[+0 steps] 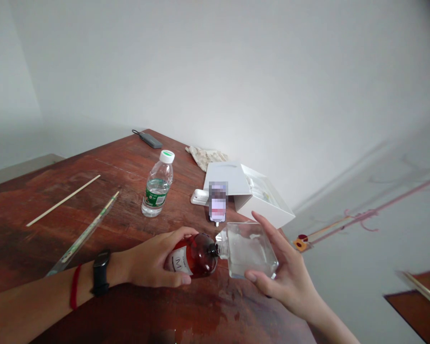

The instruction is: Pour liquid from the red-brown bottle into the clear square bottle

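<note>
My left hand grips an amber glass bottle with a white label, lying tilted on its side with its black neck pointing right. My right hand holds a clear square glass bottle tipped on its side. The two bottle mouths meet end to end above the reddish wooden table. Wet patches mark the wood below my hands. A black wristwatch and a red band circle my left wrist.
A capped water bottle stands beyond my hands. A thin wooden stick and a long clear strip lie at left. Farther back are an open white box, a blurred small bottle, a crumpled cloth and a grey charger.
</note>
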Demonstrator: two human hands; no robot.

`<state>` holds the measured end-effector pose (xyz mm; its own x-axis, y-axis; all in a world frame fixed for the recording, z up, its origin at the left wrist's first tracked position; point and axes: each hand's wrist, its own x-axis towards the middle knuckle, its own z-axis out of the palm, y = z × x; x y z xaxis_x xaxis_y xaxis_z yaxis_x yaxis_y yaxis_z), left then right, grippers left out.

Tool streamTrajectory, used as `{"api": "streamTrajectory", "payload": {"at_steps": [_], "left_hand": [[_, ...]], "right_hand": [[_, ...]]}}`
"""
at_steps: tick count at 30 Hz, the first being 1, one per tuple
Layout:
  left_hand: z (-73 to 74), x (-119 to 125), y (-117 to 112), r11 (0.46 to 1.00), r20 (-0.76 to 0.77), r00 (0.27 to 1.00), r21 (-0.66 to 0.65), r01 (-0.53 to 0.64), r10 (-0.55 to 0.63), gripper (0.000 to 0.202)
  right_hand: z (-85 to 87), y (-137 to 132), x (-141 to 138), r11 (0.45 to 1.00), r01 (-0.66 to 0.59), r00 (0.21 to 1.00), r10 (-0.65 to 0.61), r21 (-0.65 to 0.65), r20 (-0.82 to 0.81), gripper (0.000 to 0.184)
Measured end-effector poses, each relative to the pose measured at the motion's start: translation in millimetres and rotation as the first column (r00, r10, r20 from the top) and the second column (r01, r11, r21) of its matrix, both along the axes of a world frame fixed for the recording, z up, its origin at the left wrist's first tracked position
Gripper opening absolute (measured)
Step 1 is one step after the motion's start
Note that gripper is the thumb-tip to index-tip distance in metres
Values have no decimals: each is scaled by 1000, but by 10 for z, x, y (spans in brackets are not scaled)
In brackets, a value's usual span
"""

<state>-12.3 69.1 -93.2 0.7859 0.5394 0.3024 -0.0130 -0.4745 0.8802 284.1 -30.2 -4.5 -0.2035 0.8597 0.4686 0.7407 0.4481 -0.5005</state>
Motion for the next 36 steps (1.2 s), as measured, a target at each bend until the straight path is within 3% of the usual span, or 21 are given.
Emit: {"api": "streamTrajectory", "payload": {"at_steps": [15,36], "left_hand": [[11,-10,14,1000,2,1000,8,19,-19,74],[-25,-11,13,999,-10,1000,36,16,-16,76]], "right_hand": [[20,0,30,1000,25,999,-25,-14,26,94],[93,5,-50,999,-38,999,39,-19,16,95]]}}
